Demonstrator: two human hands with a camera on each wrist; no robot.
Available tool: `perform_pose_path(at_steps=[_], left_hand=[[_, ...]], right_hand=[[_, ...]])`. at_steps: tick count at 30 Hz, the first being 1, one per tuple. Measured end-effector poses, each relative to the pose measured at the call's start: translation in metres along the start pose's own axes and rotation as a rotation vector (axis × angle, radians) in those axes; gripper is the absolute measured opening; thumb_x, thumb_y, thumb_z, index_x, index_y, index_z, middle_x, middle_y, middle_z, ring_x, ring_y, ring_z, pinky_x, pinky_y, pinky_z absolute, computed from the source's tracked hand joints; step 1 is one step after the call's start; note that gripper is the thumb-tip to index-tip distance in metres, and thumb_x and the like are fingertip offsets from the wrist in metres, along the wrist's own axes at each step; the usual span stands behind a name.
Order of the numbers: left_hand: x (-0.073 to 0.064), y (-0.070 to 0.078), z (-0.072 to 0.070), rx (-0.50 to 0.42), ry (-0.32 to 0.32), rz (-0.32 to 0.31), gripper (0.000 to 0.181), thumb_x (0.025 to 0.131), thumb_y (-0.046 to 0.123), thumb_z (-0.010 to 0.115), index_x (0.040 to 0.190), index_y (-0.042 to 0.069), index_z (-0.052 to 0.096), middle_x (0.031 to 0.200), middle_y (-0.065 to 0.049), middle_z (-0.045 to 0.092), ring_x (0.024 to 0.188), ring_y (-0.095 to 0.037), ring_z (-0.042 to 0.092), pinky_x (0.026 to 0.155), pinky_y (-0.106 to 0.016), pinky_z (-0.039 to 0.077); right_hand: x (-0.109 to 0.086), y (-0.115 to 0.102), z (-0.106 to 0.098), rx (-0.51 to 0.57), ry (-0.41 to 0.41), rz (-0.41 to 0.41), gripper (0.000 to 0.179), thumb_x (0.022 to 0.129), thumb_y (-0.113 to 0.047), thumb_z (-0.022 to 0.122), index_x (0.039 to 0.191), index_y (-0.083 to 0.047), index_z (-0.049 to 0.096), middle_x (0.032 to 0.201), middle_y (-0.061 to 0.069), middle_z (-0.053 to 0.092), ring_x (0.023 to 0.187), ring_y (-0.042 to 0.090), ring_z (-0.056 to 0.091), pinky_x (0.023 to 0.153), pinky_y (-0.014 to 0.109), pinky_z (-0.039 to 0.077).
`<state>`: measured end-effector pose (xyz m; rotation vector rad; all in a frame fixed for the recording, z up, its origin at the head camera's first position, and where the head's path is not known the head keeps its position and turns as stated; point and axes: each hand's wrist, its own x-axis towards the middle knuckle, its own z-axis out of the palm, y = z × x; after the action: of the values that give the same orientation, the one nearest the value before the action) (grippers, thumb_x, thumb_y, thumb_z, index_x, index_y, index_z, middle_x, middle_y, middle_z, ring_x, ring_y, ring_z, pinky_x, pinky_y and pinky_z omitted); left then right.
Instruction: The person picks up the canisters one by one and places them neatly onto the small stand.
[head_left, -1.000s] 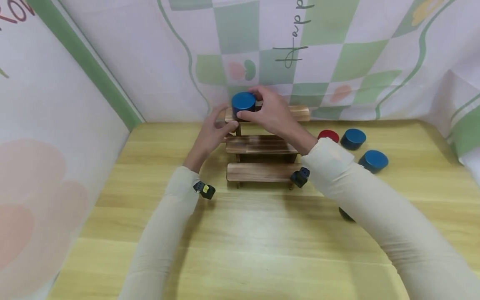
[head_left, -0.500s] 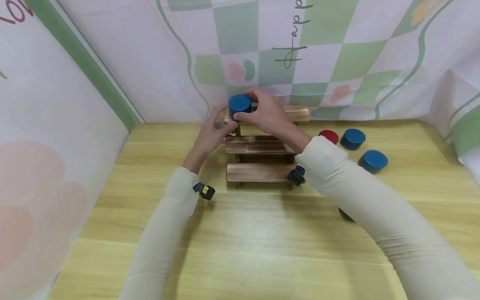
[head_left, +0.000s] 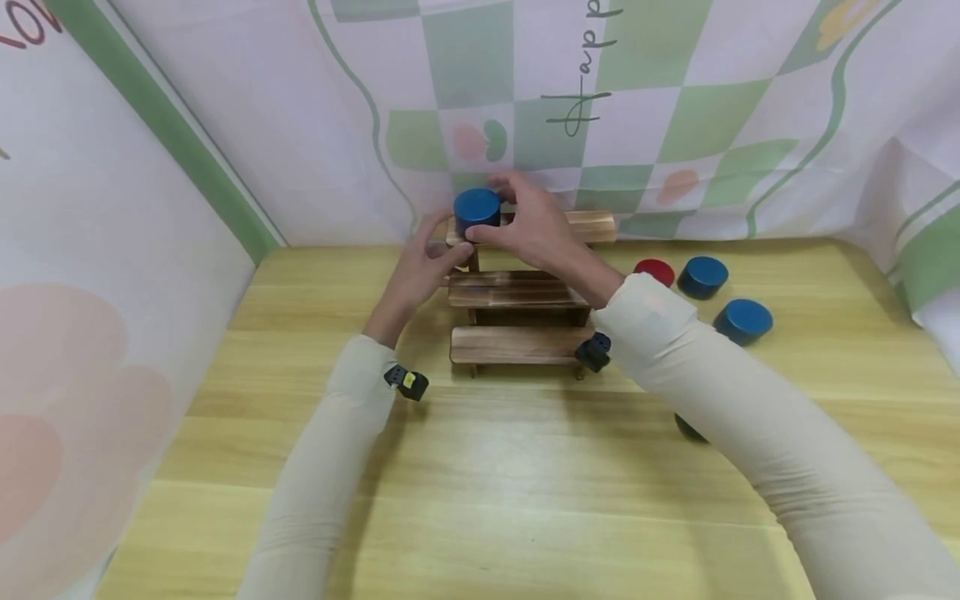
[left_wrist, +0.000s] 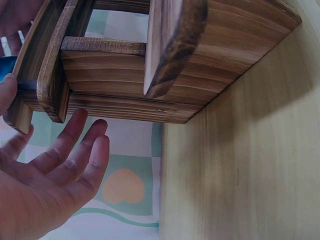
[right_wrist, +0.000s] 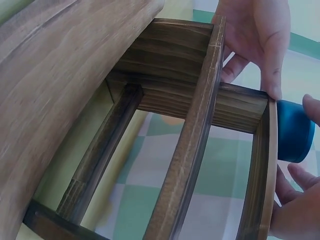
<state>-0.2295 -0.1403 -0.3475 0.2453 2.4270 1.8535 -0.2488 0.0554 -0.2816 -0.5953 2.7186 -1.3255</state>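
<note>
A blue round block [head_left: 477, 205] stands at the left end of the top step of a three-step wooden rack [head_left: 517, 343]. My right hand [head_left: 542, 227] holds it from the right, thumb in front and fingers behind. At the same end of the rack, my left hand [head_left: 417, 268] grips the top board between thumb and index finger. The left wrist view shows the other fingers of this hand [left_wrist: 60, 175] spread loosely below the board. In the right wrist view, the block [right_wrist: 295, 132] sits against the board, between the right thumb and fingers.
Right of the rack, a red round block [head_left: 655, 271] and two blue ones, the nearer blue block [head_left: 743, 322] partly behind the sleeve, stand on the wooden table [head_left: 480, 500]. A dark round thing [head_left: 688, 428] shows under the right forearm. A patterned cloth [head_left: 555, 125] hangs close behind.
My right hand has slid the blue round block a little to the left along the top step, then nearly stopped. My left hand has stayed at the rack's end.
</note>
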Motion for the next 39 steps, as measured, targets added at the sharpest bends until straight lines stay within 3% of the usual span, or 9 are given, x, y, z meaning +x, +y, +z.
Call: perform_pose_path(at_steps=[23,30,39], left_hand=[[0.0,-0.001,0.0,0.001,0.011,0.022,0.066,0.099,0.031,0.067,0.155,0.024,0.034,0.115,-0.017,0.068,0.105,-0.025,0.065,0.081,-0.043,0.054],[0.001,-0.002,-0.004,0.0,0.027,0.025,0.065,0.099,0.031,0.067,0.155,0.024,0.035,0.113,-0.017,0.069,0.103,-0.025,0.065,0.078,-0.039,0.053],[-0.002,-0.01,-0.002,-0.01,0.016,0.035,0.063,0.098,0.026,0.067,0.153,0.022,0.037,0.107,-0.017,0.069,0.099,-0.028,0.065,0.071,-0.034,0.051]], right_hand=[[-0.029,0.018,-0.021,0.028,0.09,-0.05,0.078,0.085,-0.033,0.082,0.147,-0.007,0.044,0.137,0.015,0.054,0.126,0.028,0.049,0.105,0.046,0.04],[-0.04,0.021,-0.03,0.038,0.114,-0.04,0.074,0.087,-0.028,0.081,0.147,-0.006,0.043,0.135,0.014,0.054,0.126,0.031,0.049,0.105,0.048,0.04],[-0.066,0.031,-0.038,0.052,0.136,0.015,0.075,0.088,-0.035,0.078,0.149,-0.008,0.043,0.137,0.012,0.053,0.127,0.027,0.047,0.108,0.045,0.036]])
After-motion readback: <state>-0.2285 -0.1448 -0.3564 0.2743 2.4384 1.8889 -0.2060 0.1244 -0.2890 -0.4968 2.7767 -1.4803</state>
